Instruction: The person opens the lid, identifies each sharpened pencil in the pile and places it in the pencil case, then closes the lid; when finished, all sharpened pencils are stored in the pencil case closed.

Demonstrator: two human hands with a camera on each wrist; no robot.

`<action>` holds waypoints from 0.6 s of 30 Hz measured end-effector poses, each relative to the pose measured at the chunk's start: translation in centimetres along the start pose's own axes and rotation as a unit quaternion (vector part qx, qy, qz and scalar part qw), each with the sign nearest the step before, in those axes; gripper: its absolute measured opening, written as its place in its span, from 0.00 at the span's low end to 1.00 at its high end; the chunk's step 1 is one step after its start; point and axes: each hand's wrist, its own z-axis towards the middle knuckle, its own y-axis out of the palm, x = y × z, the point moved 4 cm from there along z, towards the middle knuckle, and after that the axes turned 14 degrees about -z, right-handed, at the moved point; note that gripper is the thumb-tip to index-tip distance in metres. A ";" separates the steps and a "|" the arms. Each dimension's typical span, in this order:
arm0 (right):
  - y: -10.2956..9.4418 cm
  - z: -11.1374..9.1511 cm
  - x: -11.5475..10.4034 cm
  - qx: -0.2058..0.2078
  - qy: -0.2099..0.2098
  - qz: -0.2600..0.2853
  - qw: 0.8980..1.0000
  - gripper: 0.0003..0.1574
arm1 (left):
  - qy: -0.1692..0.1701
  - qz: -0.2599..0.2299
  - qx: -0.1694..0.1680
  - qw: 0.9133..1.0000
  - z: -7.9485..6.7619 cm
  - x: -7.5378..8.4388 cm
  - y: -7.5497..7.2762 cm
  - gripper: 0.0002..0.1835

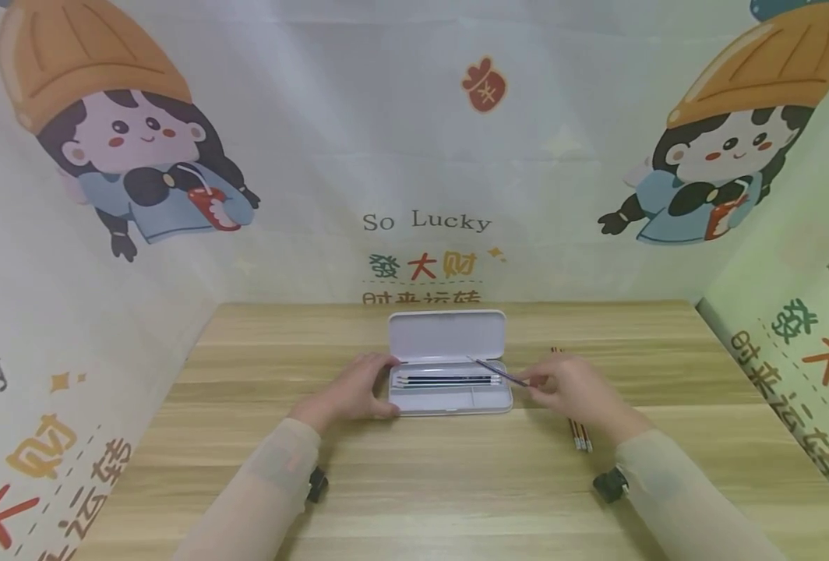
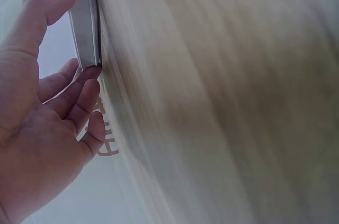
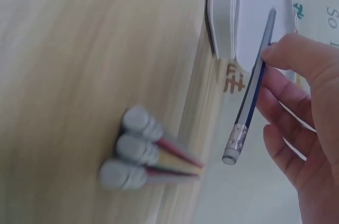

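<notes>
An open white pencil case (image 1: 428, 402) lies on the table, its lid (image 1: 447, 335) raised at the back. Several dark pencils (image 1: 449, 381) lie side by side in its rear compartment. My left hand (image 1: 361, 387) grips the case's left end, thumb (image 2: 58, 6) on the side wall and fingertips at the hinge corner. A dark blue pencil (image 3: 258, 78) with a white eraser in a silver ferrule is pinched between the thumb and fingers of my right hand (image 1: 562, 386). It slants over the case's right end, eraser end toward my right hand.
Three pencils (image 1: 580, 440) with white erasers lie together on the wooden table (image 1: 456, 499), right of the case and partly hidden under my right hand. A printed cloth wall (image 1: 302, 156) rises behind the table and along both sides.
</notes>
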 end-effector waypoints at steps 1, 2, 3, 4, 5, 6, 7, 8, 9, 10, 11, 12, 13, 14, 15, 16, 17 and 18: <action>0.1 0.3 -0.2 -0.004 -0.008 -0.002 1.000 0.14 | -0.001 -0.001 -0.001 1.000 0.0 0.0 0.0 0.44; 0.3 0.6 -0.4 -0.007 -0.017 -0.001 1.000 0.14 | -0.002 -0.002 -0.001 1.000 0.0 0.0 0.0 0.44; 0.4 0.9 -0.6 -0.011 -0.025 0.000 1.000 0.13 | -0.003 -0.003 -0.002 1.000 0.0 0.1 0.0 0.44; 0.5 1.2 -0.9 -0.012 -0.034 0.000 0.999 0.13 | -0.002 -0.003 -0.001 1.000 -0.1 0.1 -0.1 0.44; 0.6 1.6 -1.1 -0.014 -0.044 0.000 0.999 0.12 | 0.002 -0.003 0.000 1.000 -0.1 0.1 -0.1 0.44; 0.7 1.9 -1.4 -0.015 -0.055 -0.001 0.998 0.11 | 0.003 -0.001 0.000 1.000 -0.1 0.1 -0.2 0.44; 0.7 2.3 -1.7 -0.012 -0.065 -0.005 0.998 0.11 | 0.005 0.001 0.000 1.000 -0.1 0.1 -0.2 0.44; 0.8 2.6 -2.0 -0.010 -0.076 -0.009 0.997 0.10 | 0.007 0.003 0.000 1.000 0.0 0.1 -0.2 0.44; 0.8 2.9 -2.3 -0.010 -0.087 -0.012 0.996 0.09 | 0.009 0.005 0.000 1.000 0.0 0.1 -0.2 0.44; 0.9 3.2 -2.5 -0.007 -0.097 -0.016 0.995 0.09 | 0.013 0.007 0.001 1.000 0.0 0.1 -0.2 0.44; 0.9 3.5 -2.8 -0.004 -0.108 -0.021 0.994 0.09 | 0.014 0.008 0.001 1.000 0.0 0.1 -0.2 0.43; 1.0 3.8 -3.1 -0.001 -0.117 -0.027 0.993 0.09 | 0.013 0.008 0.000 1.000 0.0 0.1 -0.2 0.44; 1.0 4.1 -3.3 0.000 -0.125 -0.032 0.992 0.09 | 0.015 0.008 0.000 1.000 0.0 0.1 -0.2 0.44; 1.1 4.4 -3.5 -0.004 -0.130 -0.034 0.991 0.09 | 0.016 0.007 0.000 1.000 -0.1 0.1 -0.2 0.44; 1.3 4.7 -3.7 -0.009 -0.132 -0.036 0.991 0.09 | 0.018 0.008 0.001 1.000 -0.1 0.1 -0.2 0.44; 1.4 5.0 -3.9 -0.015 -0.133 -0.039 0.990 0.09 | 0.017 0.006 0.001 1.000 -0.1 0.1 -0.2 0.44; 1.5 5.4 -4.1 -0.023 -0.131 -0.041 0.990 0.09 | 0.014 0.005 0.000 1.000 -0.1 0.0 -0.1 0.44; 1.6 5.7 -4.2 -0.031 -0.131 -0.042 0.990 0.09 | 0.012 0.004 -0.001 1.000 -0.1 0.0 -0.1 0.44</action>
